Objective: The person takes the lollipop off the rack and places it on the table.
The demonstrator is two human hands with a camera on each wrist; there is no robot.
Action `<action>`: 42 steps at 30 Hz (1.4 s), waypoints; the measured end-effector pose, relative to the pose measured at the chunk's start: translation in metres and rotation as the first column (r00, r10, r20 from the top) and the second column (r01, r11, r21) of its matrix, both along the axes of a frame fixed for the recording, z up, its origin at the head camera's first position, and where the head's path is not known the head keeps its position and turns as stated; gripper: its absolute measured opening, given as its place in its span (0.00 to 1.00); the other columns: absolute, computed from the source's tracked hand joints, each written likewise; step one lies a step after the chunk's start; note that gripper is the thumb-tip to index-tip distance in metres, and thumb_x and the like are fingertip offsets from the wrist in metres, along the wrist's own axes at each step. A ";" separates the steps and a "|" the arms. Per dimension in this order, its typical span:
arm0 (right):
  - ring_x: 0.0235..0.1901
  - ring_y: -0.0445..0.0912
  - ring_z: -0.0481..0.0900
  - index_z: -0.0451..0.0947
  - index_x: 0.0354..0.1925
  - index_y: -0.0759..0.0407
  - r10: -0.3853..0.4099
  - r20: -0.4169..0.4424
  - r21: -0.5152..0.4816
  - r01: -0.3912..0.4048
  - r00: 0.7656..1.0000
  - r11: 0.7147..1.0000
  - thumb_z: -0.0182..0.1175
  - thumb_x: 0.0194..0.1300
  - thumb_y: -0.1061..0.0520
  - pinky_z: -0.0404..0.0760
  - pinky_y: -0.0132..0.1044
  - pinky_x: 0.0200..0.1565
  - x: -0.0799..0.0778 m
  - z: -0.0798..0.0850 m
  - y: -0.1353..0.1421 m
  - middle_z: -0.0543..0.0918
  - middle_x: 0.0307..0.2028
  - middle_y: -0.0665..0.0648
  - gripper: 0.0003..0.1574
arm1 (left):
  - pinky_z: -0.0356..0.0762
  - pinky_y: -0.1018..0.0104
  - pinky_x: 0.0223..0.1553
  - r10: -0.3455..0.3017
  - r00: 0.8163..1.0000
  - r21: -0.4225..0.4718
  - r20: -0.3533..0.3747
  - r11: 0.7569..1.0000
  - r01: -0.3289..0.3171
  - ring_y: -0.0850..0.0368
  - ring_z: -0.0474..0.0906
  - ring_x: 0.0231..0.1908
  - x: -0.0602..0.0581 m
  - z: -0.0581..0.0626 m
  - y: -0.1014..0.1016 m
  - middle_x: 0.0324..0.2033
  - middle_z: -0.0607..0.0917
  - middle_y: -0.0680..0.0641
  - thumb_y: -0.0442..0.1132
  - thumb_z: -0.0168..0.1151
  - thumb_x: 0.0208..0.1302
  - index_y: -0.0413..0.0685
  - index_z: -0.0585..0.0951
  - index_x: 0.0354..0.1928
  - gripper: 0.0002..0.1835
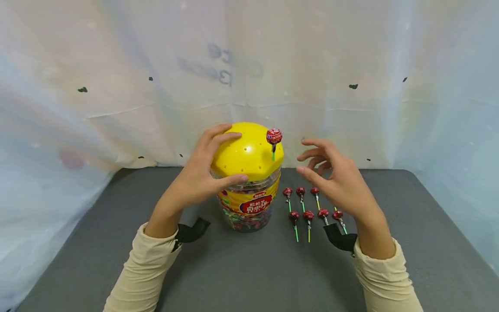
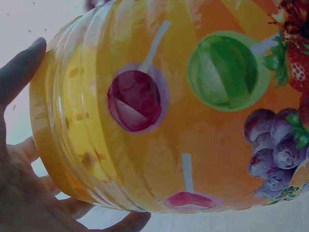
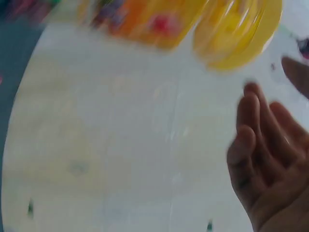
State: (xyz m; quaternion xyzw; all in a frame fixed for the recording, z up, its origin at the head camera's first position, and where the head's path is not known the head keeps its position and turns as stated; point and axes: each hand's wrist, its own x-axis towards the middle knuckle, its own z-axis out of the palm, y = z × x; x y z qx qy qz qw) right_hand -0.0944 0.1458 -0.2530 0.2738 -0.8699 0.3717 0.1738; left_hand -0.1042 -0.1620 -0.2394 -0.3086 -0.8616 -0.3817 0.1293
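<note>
A clear plastic candy jar (image 1: 249, 212) with a yellow fruit-printed label stands upright, capped by a domed yellow lid (image 1: 249, 151) dotted with small holes. My left hand (image 1: 202, 169) grips this lid from the left, fingers over its top and thumb along its front edge. In the left wrist view that hand (image 2: 29, 188) curves round the lid end of the jar. One red-wrapped lollipop (image 1: 274, 136) sticks up from the lid's right side on a green stick. To the right of the jar, my right hand (image 1: 331, 173) hovers with fingers loosely bent, holding nothing.
Several red-wrapped lollipops (image 1: 309, 215) lie in two rows on the dark grey table (image 1: 249, 277), right of the jar and partly under the right hand. A pale sheet (image 1: 249, 65) hangs behind the table. Black wrist straps (image 1: 192, 230) jut from both sleeves.
</note>
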 end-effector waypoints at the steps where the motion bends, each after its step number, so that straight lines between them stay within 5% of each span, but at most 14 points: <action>1: 0.38 0.37 0.78 0.65 0.69 0.46 0.005 -0.006 -0.050 -0.005 1.000 0.999 0.66 0.66 0.58 0.76 0.27 0.40 0.000 0.002 -0.008 0.83 0.50 0.49 0.37 | 0.70 0.42 0.64 -0.003 1.000 0.001 -0.001 1.000 0.003 0.47 0.52 0.74 0.000 -0.001 0.001 0.76 0.53 0.49 0.44 0.75 0.56 0.57 0.65 0.72 0.43; 7: 0.39 0.40 0.78 0.60 0.72 0.50 0.034 -0.086 -0.241 -0.054 0.996 0.969 0.69 0.61 0.62 0.76 0.27 0.38 -0.001 0.010 -0.046 0.81 0.52 0.55 0.46 | 0.69 0.41 0.65 -0.010 1.000 -0.010 -0.014 1.000 0.010 0.47 0.52 0.74 0.001 -0.003 0.003 0.76 0.53 0.48 0.43 0.75 0.56 0.56 0.64 0.72 0.43; 17: 0.32 0.42 0.76 0.61 0.71 0.51 -0.057 -0.243 -0.294 -0.017 0.968 0.956 0.64 0.68 0.59 0.76 0.30 0.35 -0.001 0.008 -0.073 0.84 0.41 0.57 0.37 | 0.67 0.42 0.66 -0.001 0.997 -0.052 -0.073 0.999 -0.003 0.46 0.52 0.74 0.004 0.005 0.003 0.75 0.53 0.44 0.43 0.75 0.56 0.52 0.63 0.72 0.43; 26: 0.37 0.45 0.82 0.70 0.64 0.57 -0.094 -0.353 -0.366 -0.045 0.931 0.930 0.65 0.66 0.62 0.75 0.28 0.37 -0.003 0.008 -0.077 0.85 0.40 0.60 0.29 | 0.64 0.42 0.67 0.005 0.995 -0.064 -0.104 0.998 -0.011 0.45 0.52 0.73 0.004 0.005 0.004 0.74 0.55 0.43 0.42 0.76 0.55 0.49 0.64 0.71 0.43; 34: 0.37 0.39 0.80 0.71 0.65 0.56 -0.218 -0.263 -0.476 0.070 0.940 0.877 0.67 0.63 0.62 0.75 0.27 0.38 0.005 0.020 -0.066 0.87 0.39 0.62 0.33 | 0.65 0.41 0.67 0.011 0.996 -0.090 -0.085 0.996 -0.019 0.45 0.51 0.74 0.007 0.007 0.003 0.75 0.54 0.44 0.44 0.75 0.56 0.52 0.64 0.72 0.43; 42: 0.32 0.34 0.77 0.75 0.64 0.48 -0.239 -0.158 -0.364 0.168 0.958 0.916 0.72 0.58 0.59 0.70 0.27 0.35 0.005 0.015 -0.040 0.89 0.33 0.58 0.36 | 0.65 0.41 0.67 0.019 0.997 -0.089 -0.081 0.996 -0.026 0.44 0.51 0.74 0.007 0.004 0.000 0.75 0.53 0.44 0.43 0.75 0.56 0.51 0.63 0.72 0.43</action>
